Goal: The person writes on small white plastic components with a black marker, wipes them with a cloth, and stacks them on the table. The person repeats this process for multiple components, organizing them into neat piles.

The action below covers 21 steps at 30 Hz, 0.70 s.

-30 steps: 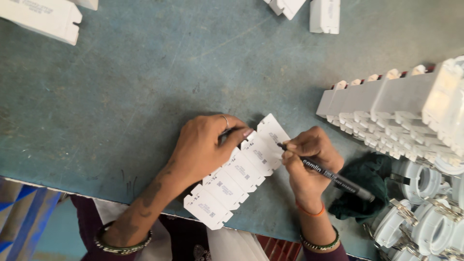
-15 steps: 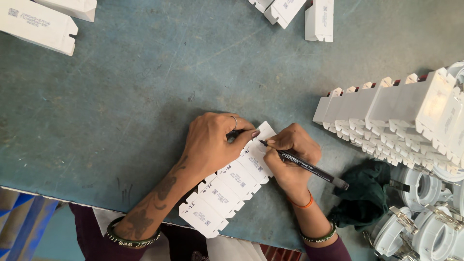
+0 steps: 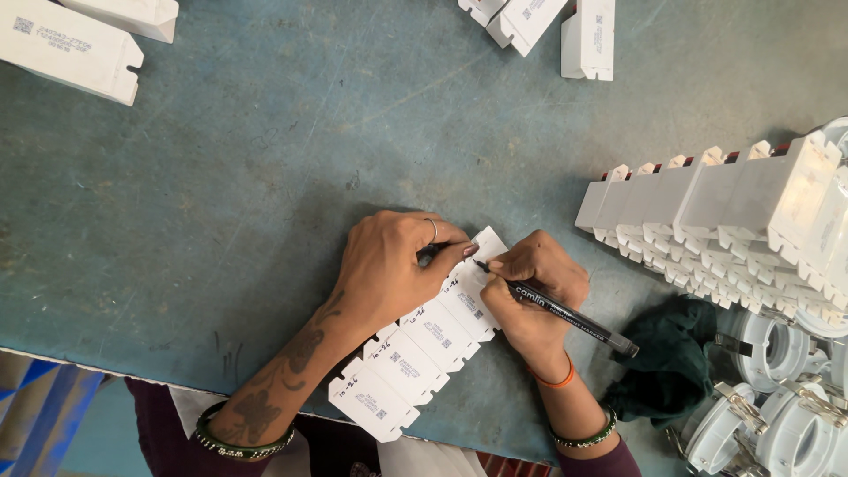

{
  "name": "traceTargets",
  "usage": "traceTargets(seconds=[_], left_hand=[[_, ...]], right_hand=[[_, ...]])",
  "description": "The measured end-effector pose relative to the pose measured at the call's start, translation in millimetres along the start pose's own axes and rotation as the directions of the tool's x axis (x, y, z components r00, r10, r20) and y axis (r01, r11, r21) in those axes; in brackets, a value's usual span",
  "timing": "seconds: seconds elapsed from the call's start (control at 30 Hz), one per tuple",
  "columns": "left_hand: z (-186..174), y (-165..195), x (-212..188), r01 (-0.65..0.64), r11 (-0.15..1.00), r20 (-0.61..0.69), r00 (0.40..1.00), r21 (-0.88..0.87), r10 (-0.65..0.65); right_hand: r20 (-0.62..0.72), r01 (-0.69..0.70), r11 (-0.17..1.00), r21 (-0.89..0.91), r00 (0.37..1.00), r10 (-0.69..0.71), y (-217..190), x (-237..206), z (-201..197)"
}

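Worked on a worn blue-green table (image 3: 221, 203). Noted at far right a long row of folded white cartons (image 3: 707, 212) standing side by side, with white round plastic fittings (image 3: 777, 415) and a dark green cloth (image 3: 667, 371) below them. Noted two larger white boxes (image 3: 71, 49) at top left and three smaller white boxes (image 3: 548, 22) at top centre, well apart from the hands. Found a fanned stack of flat white cartons (image 3: 415, 353) lying diagonally at the near table edge, between the hands. Left hand (image 3: 389, 265) pressed flat on the upper end of that stack, fingers spread narrowly. Right hand (image 3: 530, 296) closed around a black marker pen (image 3: 565, 314), tip touching the topmost flat carton.
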State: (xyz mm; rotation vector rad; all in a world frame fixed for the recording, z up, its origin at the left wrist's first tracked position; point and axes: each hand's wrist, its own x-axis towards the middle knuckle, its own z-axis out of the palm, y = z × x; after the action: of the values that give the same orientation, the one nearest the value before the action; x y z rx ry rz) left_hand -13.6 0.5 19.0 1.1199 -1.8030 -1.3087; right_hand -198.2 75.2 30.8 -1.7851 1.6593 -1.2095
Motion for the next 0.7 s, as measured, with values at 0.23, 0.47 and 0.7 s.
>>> traceTargets(seconds=[0.23, 0.47, 0.7], left_hand=[[0.3, -0.8, 0.0, -0.014, 1.000, -0.006, 1.000, 0.022, 0.014], [1.0, -2.1, 1.0, 0.009, 1.000, 0.027, 1.000, 0.014, -0.009], [-0.2, -0.5, 0.8, 0.022, 1.000, 0.036, 0.999, 0.020, -0.022]], right_hand=[[-0.010, -0.013, 1.000, 0.029, 1.000, 0.013, 1.2, -0.6, -0.7], [-0.016, -0.013, 0.999, 0.031, 1.000, 0.013, 1.6, -1.0, 0.1], [-0.013, -0.020, 0.999, 0.045, 1.000, 0.021, 2.1, -0.7, -0.7]])
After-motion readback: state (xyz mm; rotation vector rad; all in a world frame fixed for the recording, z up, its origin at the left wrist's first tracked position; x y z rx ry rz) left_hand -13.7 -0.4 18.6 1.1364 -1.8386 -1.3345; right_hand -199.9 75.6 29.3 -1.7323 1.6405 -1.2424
